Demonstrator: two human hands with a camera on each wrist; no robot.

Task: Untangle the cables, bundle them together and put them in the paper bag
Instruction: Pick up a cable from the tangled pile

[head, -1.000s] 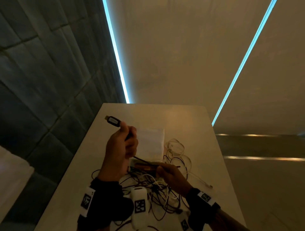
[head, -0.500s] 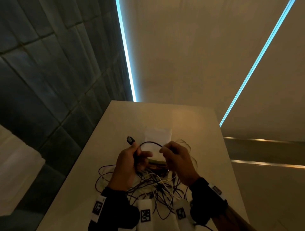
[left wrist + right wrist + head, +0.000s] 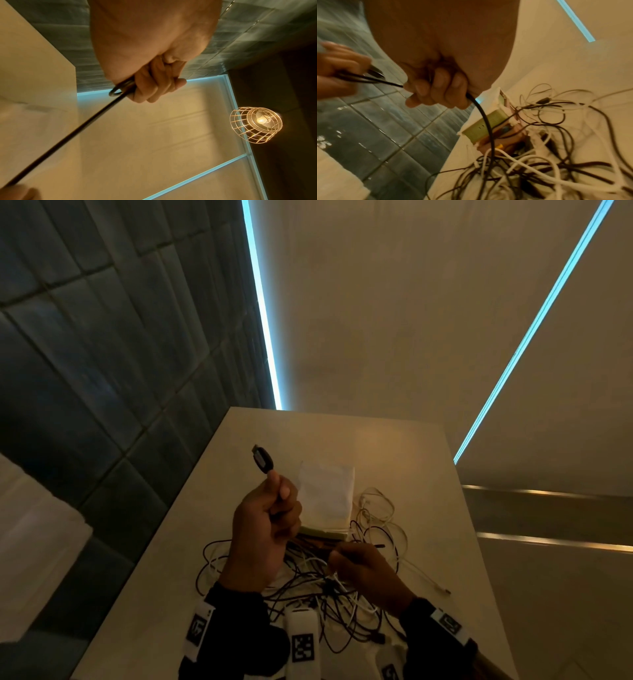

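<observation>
My left hand point(image 3: 270, 518) is raised above the table and grips a black cable point(image 3: 65, 136). Its USB plug point(image 3: 263, 459) sticks up past my thumb, and a small loop point(image 3: 118, 90) of the cable shows under my curled fingers point(image 3: 154, 86). Lower and to the right, my right hand point(image 3: 359, 566) grips the same black cable point(image 3: 485, 119), which runs taut between both hands and drops into the tangle of black and white cables point(image 3: 329, 594) on the table. The white paper bag point(image 3: 325, 494) lies flat just beyond the tangle.
The pale table point(image 3: 411, 446) is narrow; a dark tiled wall point(image 3: 102, 371) runs along its left side. A white cable end point(image 3: 442, 590) trails near the right edge. Small boxes point(image 3: 481, 127) lie at the bag's near end. A caged lamp point(image 3: 255, 124) hangs overhead.
My left hand rose with the plug end, after dipping low half a second ago. My right hand dropped from beside the left hand down to the tangle, drawing the black cable taut.
</observation>
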